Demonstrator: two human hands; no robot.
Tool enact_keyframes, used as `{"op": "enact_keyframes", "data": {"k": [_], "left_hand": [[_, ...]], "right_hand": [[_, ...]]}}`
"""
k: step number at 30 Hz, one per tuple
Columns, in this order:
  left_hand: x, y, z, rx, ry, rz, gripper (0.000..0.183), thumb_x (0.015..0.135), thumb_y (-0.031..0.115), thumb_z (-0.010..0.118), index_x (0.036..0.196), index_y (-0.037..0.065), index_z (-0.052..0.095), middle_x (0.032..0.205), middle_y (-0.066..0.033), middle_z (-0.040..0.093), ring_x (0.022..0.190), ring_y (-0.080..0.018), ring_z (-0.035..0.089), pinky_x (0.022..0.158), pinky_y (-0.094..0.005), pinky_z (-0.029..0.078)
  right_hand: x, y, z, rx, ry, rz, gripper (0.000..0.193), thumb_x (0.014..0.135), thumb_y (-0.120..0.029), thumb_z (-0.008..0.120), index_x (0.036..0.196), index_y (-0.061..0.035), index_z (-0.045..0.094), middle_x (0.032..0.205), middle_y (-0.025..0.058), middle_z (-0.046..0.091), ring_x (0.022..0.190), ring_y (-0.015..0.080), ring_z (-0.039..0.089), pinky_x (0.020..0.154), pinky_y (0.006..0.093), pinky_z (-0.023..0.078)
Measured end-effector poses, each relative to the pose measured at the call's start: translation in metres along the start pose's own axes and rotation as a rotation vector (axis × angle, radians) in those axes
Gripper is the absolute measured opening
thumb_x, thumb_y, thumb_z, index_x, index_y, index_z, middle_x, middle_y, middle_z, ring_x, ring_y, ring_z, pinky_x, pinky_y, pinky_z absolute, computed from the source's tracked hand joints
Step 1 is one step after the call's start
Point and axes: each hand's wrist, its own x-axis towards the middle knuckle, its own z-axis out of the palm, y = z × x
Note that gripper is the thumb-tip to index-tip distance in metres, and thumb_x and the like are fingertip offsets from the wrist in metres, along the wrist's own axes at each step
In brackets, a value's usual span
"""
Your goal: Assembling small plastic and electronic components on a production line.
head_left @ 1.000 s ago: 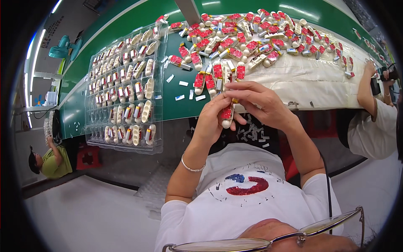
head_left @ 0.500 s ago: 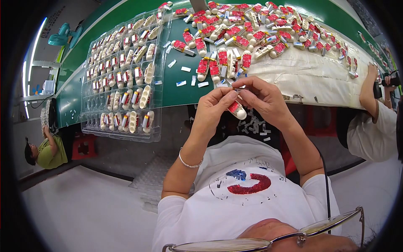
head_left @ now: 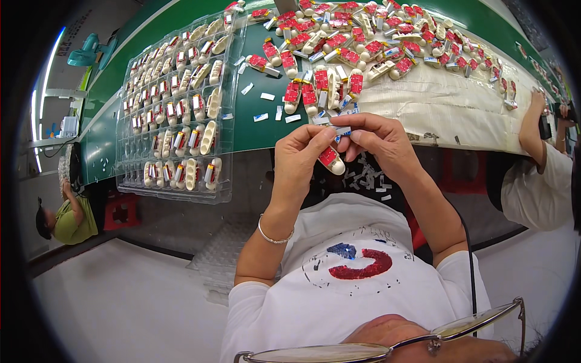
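Above my lap, at the table's near edge, my left hand [head_left: 301,150] is closed around a cream plastic shell with a red circuit board [head_left: 330,158], its rounded end pointing toward me. Thumb and forefinger of my right hand [head_left: 378,143] pinch a small white strip with blue marks [head_left: 343,130], just above the shell. Whether the strip still touches the shell is hidden by my fingers. Beyond my hands, several similar shells [head_left: 308,94] with red boards and small silver-white cells with yellow ends lie in a heap.
At left, a clear plastic tray [head_left: 225,175] holds rows of these shells. Small white strips [head_left: 267,96] lie on the green table [head_left: 254,133], and more strips [head_left: 367,176] are in the dark area below its edge. Other people sit at far left [head_left: 75,215] and right [head_left: 538,181].
The shell has shifted slightly left and toward me with my left hand. The blue-marked strip now shows between my fingers, where a thin dark edge was seen before.
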Motion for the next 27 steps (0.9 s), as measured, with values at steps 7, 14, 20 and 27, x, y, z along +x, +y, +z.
{"op": "enact_keyframes", "data": {"k": [7,14,20,27], "left_hand": [[0.001,0.006,-0.003,0.117,0.032,0.069,0.016,0.089,0.014,0.066,0.09,-0.002,0.068,0.075,-0.0051,0.067,0.063,-0.005,0.059,0.057,-0.0186,0.046],[0.007,0.015,-0.002,0.174,0.022,0.068,0.015,0.09,0.013,0.066,0.089,-0.002,0.068,0.074,-0.0054,0.067,0.062,-0.0052,0.059,0.056,-0.0189,0.046],[0.015,0.016,-0.005,0.222,-0.039,0.055,0.015,0.089,0.013,0.066,0.09,-0.002,0.068,0.073,-0.005,0.067,0.062,-0.0049,0.059,0.056,-0.0183,0.045],[0.016,0.024,0.004,0.331,-0.069,0.047,0.016,0.089,0.014,0.067,0.088,-0.001,0.068,0.072,-0.0026,0.065,0.063,-0.0043,0.059,0.058,-0.0178,0.045]], "right_hand": [[0.006,0.002,-0.001,0.107,-0.024,0.053,0.03,0.093,-0.009,0.054,0.12,0.0023,0.062,0.089,0.0097,0.069,0.074,0.0106,0.066,0.073,0.0221,0.055],[0.011,-0.001,-0.006,0.09,-0.014,0.063,0.03,0.092,-0.01,0.057,0.119,0.0023,0.062,0.088,0.0102,0.069,0.073,0.0112,0.066,0.073,0.0221,0.057],[0.011,-0.007,-0.008,0.036,-0.002,0.04,0.028,0.091,-0.008,0.058,0.117,0.0016,0.064,0.089,0.011,0.069,0.074,0.0111,0.067,0.073,0.0227,0.057],[0.01,-0.012,-0.019,-0.03,0.027,0.042,0.024,0.091,-0.007,0.06,0.113,0.0012,0.066,0.088,0.0104,0.07,0.074,0.012,0.068,0.071,0.0225,0.056]]}}
